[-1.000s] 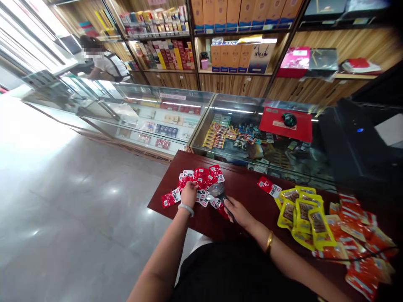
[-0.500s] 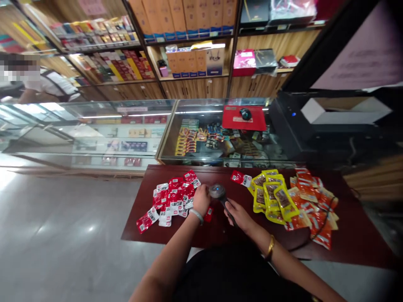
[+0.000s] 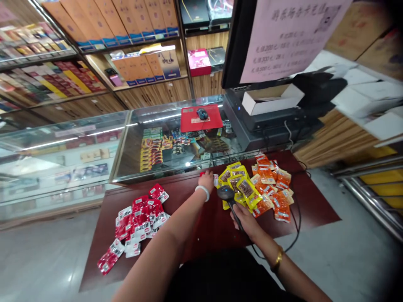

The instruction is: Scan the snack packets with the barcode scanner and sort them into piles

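My left hand (image 3: pixel 206 180) reaches across the dark red table (image 3: pixel 208 226) and rests on a lone red snack packet (image 3: pixel 215 179) by the far edge, beside the yellow packets (image 3: pixel 239 186). Its wrist wears a pale bracelet. My right hand (image 3: pixel 244 217) grips the handle of a black barcode scanner (image 3: pixel 227 194), whose head sits just right of my left wrist and points at the yellow packets. A pile of red-and-white packets (image 3: pixel 138 222) lies at the table's left. Orange packets (image 3: pixel 273 191) lie right of the yellow ones.
A glass display counter (image 3: pixel 132 142) runs behind the table, with a red mouse pad and mouse (image 3: pixel 201 116) on top. A black printer (image 3: pixel 267 117) and a monitor with a paper notice (image 3: pixel 283 33) stand at the right. The scanner's cable (image 3: pixel 294 226) loops off the table's right side. Shelves of boxes line the back wall.
My view swung right. My left hand left the red packet pile and moved right to the lone red packet by the yellow ones. The scanner moved right with my right hand.
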`<control>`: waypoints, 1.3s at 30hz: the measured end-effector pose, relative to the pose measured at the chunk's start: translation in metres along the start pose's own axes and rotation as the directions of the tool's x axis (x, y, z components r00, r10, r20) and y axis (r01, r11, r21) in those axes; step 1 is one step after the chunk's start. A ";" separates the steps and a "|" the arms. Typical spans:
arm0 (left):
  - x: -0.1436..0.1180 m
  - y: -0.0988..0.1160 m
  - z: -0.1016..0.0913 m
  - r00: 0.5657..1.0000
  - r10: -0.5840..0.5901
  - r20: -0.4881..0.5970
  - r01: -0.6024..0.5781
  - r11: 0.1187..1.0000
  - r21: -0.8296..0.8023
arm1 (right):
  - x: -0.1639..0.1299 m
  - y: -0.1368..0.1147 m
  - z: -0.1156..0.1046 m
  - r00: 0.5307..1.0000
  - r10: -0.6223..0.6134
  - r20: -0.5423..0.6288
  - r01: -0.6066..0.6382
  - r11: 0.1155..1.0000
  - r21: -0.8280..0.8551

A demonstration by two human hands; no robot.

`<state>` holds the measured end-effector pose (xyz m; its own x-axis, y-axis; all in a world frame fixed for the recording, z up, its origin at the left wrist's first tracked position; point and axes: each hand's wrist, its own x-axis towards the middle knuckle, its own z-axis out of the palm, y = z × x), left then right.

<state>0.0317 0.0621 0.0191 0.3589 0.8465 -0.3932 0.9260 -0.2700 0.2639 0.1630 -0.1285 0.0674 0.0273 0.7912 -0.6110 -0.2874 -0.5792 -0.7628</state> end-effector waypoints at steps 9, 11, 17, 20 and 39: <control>-0.013 -0.028 0.008 0.981 -0.145 0.132 0.163 0.976 -0.141 | 0.001 0.007 -0.016 1.000 0.000 0.016 0.000 1.000 0.001; -0.026 -0.046 0.013 0.975 -0.189 0.116 0.210 0.955 -0.210 | 0.000 0.007 -0.012 0.999 0.007 0.042 -0.006 1.000 -0.027; -0.078 -0.108 0.028 0.903 -0.429 -0.022 0.368 0.798 -0.477 | -0.003 0.013 0.019 0.988 0.069 0.136 -0.051 0.991 -0.125; -0.105 -0.135 0.029 0.816 -0.572 -0.082 0.381 0.639 -0.668 | -0.004 0.014 0.043 0.972 0.078 0.221 -0.040 0.984 -0.171; -0.238 -0.259 0.003 0.567 -0.810 -0.153 0.388 0.426 -0.817 | 0.006 0.028 0.193 0.828 0.161 0.537 0.093 0.905 -0.415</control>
<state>-0.2930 -0.0706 0.0417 -0.5643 0.7683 -0.3021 0.4375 0.5886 0.6798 -0.0300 -0.1023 0.0836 -0.5380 0.6676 -0.5147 0.1393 -0.5318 -0.8353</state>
